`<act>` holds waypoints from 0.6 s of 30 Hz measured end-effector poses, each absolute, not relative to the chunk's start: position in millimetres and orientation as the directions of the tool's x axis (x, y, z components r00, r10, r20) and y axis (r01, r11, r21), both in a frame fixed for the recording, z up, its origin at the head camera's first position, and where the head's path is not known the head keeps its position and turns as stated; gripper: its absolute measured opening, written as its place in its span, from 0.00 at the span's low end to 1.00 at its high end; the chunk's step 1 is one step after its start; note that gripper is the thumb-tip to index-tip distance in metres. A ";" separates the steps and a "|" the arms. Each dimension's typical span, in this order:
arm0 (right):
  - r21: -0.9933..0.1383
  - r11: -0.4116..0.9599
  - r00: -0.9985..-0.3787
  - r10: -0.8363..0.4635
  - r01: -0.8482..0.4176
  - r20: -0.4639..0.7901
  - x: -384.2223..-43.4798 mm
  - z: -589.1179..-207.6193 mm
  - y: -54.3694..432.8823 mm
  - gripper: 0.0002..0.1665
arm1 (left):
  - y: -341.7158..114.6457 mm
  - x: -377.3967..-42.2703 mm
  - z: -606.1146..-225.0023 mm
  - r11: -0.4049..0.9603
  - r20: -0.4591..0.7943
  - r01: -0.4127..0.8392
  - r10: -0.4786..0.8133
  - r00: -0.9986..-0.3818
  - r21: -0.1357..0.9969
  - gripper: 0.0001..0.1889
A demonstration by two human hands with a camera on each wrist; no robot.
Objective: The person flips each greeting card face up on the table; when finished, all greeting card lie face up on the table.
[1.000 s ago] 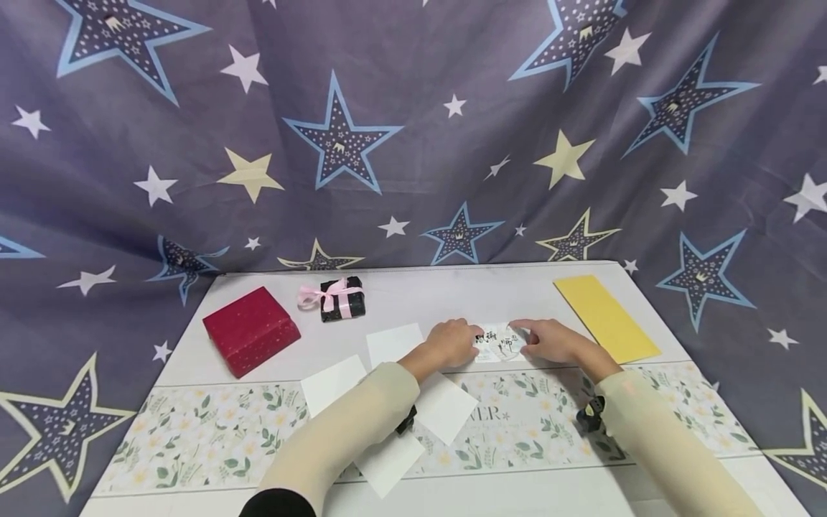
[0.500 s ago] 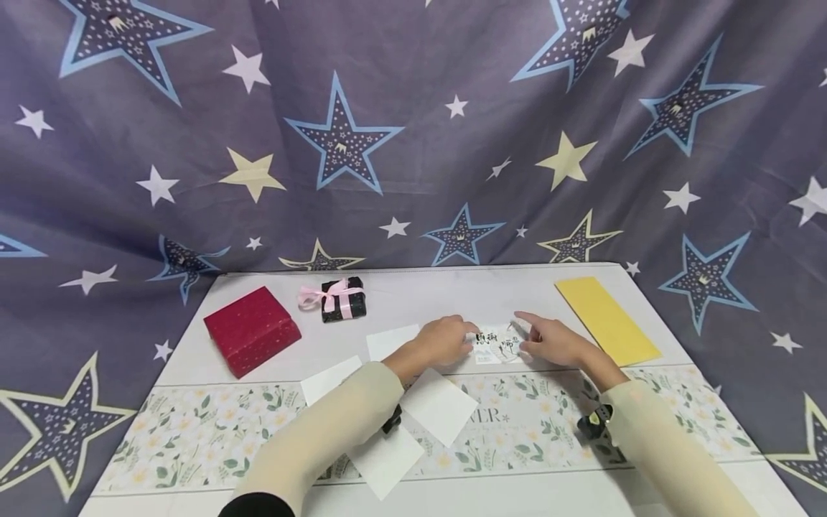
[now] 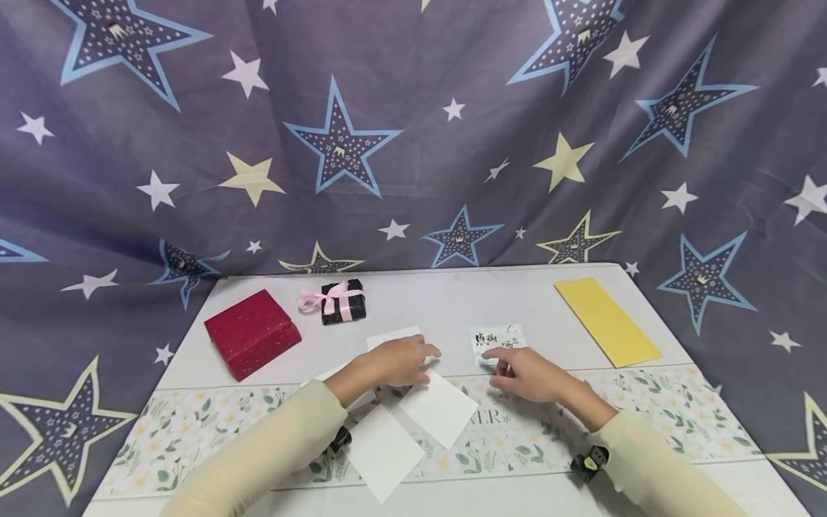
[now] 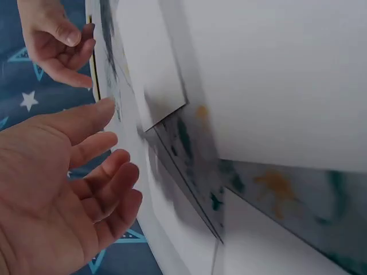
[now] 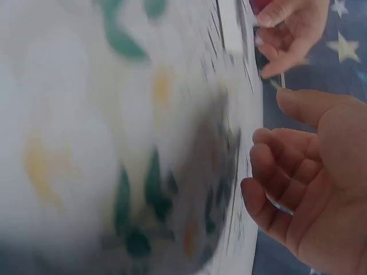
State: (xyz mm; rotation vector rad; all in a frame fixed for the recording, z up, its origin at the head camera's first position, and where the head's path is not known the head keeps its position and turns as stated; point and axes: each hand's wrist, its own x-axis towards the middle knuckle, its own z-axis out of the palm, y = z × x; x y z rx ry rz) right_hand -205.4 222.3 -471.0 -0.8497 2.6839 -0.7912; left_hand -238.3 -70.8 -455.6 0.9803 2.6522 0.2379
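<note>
A small white card [image 3: 486, 343] with black brush lettering lies flat on the table, its lower right corner hidden by my right hand [image 3: 531, 373]. That hand hovers just in front of it, fingers loosely bent and holding nothing. My left hand [image 3: 399, 361] is over several blank white square cards, also with nothing in it. One blank card [image 3: 442, 411] lies right below its fingers, another [image 3: 384, 449] is nearer to me, and a third [image 3: 392, 335] is partly covered behind the hand. In the left wrist view, the palm and relaxed fingers [image 4: 114, 183] show beside the cards.
At the back left stand a dark red box [image 3: 250, 332] and a small black parcel [image 3: 344, 301] tied with pink ribbon. A yellow envelope-like sheet [image 3: 606, 321] lies at the right. A star-patterned curtain [image 3: 413, 143] hangs behind the table.
Both hands have come off the lettered card, which stays in place. The left hand has moved left over the blank cards; the right has drawn back slightly toward me.
</note>
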 end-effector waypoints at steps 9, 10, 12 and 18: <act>-0.521 0.691 -0.785 -0.616 -0.501 -0.063 -185.4 -477.0 191.2 0.27 | -91.1 -225.2 -457.1 0.763 -0.309 0.568 0.645 -0.699 0.309 0.39; -0.516 0.696 -0.785 -0.615 -0.500 -0.069 -183.7 -478.2 189.3 0.27 | -91.2 -224.5 -457.1 0.765 -0.315 0.564 0.643 -0.698 0.311 0.40; -0.504 0.703 -0.785 -0.615 -0.502 -0.076 -180.9 -480.6 186.0 0.27 | -91.2 -223.0 -456.8 0.768 -0.325 0.556 0.639 -0.697 0.317 0.42; -0.437 0.725 -0.787 -0.614 -0.533 -0.058 -174.8 -483.1 180.2 0.27 | -89.4 -219.6 -457.0 0.777 -0.334 0.550 0.629 -0.702 0.307 0.44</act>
